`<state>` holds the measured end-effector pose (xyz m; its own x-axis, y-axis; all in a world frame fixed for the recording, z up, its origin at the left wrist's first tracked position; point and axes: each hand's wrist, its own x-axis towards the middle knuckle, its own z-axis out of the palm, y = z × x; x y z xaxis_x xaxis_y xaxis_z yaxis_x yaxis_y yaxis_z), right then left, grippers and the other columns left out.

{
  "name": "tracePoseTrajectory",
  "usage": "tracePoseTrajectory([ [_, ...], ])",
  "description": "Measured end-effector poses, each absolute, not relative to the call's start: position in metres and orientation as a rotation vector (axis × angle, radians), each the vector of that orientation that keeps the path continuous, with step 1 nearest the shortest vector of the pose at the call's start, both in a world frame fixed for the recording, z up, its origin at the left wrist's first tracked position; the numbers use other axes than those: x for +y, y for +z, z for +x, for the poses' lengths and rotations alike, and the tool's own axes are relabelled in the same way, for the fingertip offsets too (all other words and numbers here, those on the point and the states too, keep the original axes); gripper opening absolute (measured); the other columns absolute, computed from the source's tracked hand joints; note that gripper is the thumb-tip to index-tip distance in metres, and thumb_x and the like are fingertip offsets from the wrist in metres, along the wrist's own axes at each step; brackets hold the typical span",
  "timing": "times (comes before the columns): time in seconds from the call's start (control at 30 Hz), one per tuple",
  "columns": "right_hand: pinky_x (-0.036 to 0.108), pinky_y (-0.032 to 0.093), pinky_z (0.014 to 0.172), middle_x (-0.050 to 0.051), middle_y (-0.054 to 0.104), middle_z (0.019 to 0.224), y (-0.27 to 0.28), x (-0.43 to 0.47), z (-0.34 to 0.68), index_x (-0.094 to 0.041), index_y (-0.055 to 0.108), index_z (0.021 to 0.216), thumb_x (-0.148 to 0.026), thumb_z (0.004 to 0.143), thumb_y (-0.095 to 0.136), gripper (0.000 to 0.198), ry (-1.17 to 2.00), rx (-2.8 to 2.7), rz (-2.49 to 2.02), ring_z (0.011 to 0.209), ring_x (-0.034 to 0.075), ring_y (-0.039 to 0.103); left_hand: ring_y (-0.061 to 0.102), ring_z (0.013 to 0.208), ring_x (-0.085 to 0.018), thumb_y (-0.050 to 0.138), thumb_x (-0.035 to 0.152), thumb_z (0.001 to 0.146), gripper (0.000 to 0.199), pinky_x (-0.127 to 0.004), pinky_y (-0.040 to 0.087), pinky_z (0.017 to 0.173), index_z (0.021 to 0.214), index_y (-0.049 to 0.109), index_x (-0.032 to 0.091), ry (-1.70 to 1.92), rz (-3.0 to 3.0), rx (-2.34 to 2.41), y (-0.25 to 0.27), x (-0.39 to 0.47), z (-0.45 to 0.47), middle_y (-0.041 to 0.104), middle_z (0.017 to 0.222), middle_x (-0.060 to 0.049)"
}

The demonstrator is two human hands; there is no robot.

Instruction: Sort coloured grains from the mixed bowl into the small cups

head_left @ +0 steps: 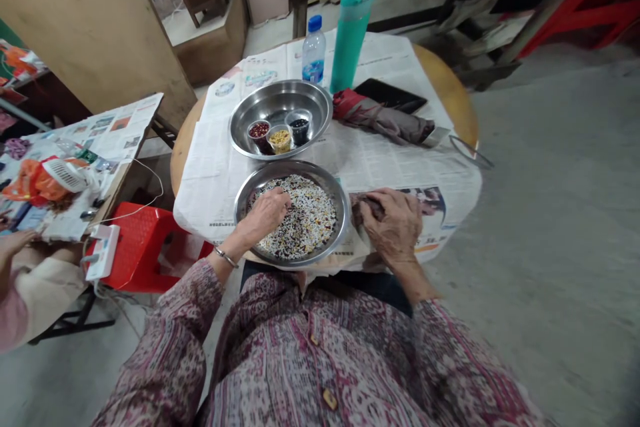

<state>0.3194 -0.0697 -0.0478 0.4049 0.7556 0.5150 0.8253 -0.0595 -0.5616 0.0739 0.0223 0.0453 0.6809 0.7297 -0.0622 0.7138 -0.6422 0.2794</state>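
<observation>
A steel bowl [345,227] at the table's near edge holds a mix of white, black, yellow and dark red grains [310,220]. My left hand [269,213] is over the left part of this mix, its fingers bent and drawn together at the grains; whatever is between the fingertips is too small to make out. To the right of the bowl, my right hand [395,217] curls over a dark brown object [373,207] on the newspaper, mostly hidden by the fingers. Behind, a larger steel basin [245,110] holds clear cups of red beans [259,133], yellow kernels [280,140] and black beans [300,130].
Newspaper [210,180] covers the round table. At its back stand a water bottle [313,53] and a tall teal bottle [353,37]; a folded umbrella [385,120] and a dark flat case [390,95] lie right. A red stool [135,247] with a power strip [103,252] and another person's hand [17,240] are left.
</observation>
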Motion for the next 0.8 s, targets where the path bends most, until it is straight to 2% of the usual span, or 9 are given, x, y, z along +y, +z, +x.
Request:
tracePoseTrajectory([
  [0.23,0.044,0.041,0.099,0.009,0.072,0.109,-0.049,-0.068,0.319,-0.02,0.073,0.097,-0.035,0.088,0.056,0.024,-0.115,-1.352,-1.824,0.105,0.026,0.057,0.065,0.092,-0.019,0.053,0.005,0.084,0.02,-0.035,0.052,0.092,0.088,0.069,0.017,-0.028,2.505,1.305,0.064,-0.001,0.029,0.068,0.094,-0.006],
  [0.4,0.045,0.04,0.099,0.009,0.072,0.108,-0.046,-0.069,0.318,-0.021,0.073,0.097,-0.036,0.087,0.055,0.025,-0.077,-1.346,-1.822,0.104,0.027,0.057,0.064,0.102,-0.02,0.057,0.016,0.091,0.017,-0.038,0.05,0.1,0.104,0.068,0.021,0.007,2.494,1.167,0.073,-0.021,0.028,0.069,0.105,-0.004],
  [0.5,0.047,0.04,0.099,0.009,0.072,0.108,-0.045,-0.07,0.318,-0.022,0.073,0.097,-0.036,0.087,0.055,0.025,-0.065,-1.346,-1.82,0.104,0.028,0.058,0.055,0.117,-0.026,0.067,0.023,0.087,0.036,-0.045,0.047,0.104,0.123,0.061,0.023,0.086,2.59,1.239,0.066,-0.015,0.04,0.06,0.128,-0.008],
  [0.57,0.047,0.04,0.099,0.009,0.072,0.107,-0.045,-0.07,0.318,-0.022,0.073,0.097,-0.036,0.087,0.055,0.025,-0.068,-1.344,-1.814,0.104,0.028,0.058,0.052,0.12,-0.029,0.073,0.026,0.083,0.048,-0.048,0.048,0.103,0.129,0.058,0.024,0.09,2.62,1.253,0.057,-0.006,0.046,0.053,0.135,-0.01],
  [0.6,0.047,0.04,0.099,0.009,0.072,0.107,-0.045,-0.07,0.318,-0.021,0.073,0.097,-0.036,0.087,0.055,0.025,-0.073,-1.343,-1.812,0.104,0.028,0.058,0.053,0.118,-0.029,0.072,0.025,0.083,0.046,-0.048,0.048,0.102,0.127,0.06,0.024,0.093,2.617,1.229,0.052,-0.001,0.049,0.053,0.132,-0.01],
  [0.7,0.045,0.042,0.098,0.01,0.072,0.106,-0.045,-0.07,0.318,-0.02,0.073,0.096,-0.037,0.087,0.055,0.026,-0.089,-1.355,-1.814,0.104,0.027,0.059,0.06,0.103,-0.021,0.06,0.014,0.088,0.023,-0.04,0.05,0.098,0.109,0.068,0.02,0.15,2.571,1.141,0.042,0.01,0.054,0.061,0.11,-0.007],
  [0.8,0.044,0.042,0.098,0.009,0.073,0.108,-0.045,-0.07,0.318,-0.02,0.073,0.096,-0.036,0.088,0.054,0.026,-0.098,-1.357,-1.82,0.104,0.027,0.059,0.063,0.091,-0.018,0.055,0.006,0.085,0.022,-0.035,0.05,0.096,0.096,0.07,0.017,0.251,2.521,1.197,0.039,0.019,0.06,0.065,0.096,-0.005],
])
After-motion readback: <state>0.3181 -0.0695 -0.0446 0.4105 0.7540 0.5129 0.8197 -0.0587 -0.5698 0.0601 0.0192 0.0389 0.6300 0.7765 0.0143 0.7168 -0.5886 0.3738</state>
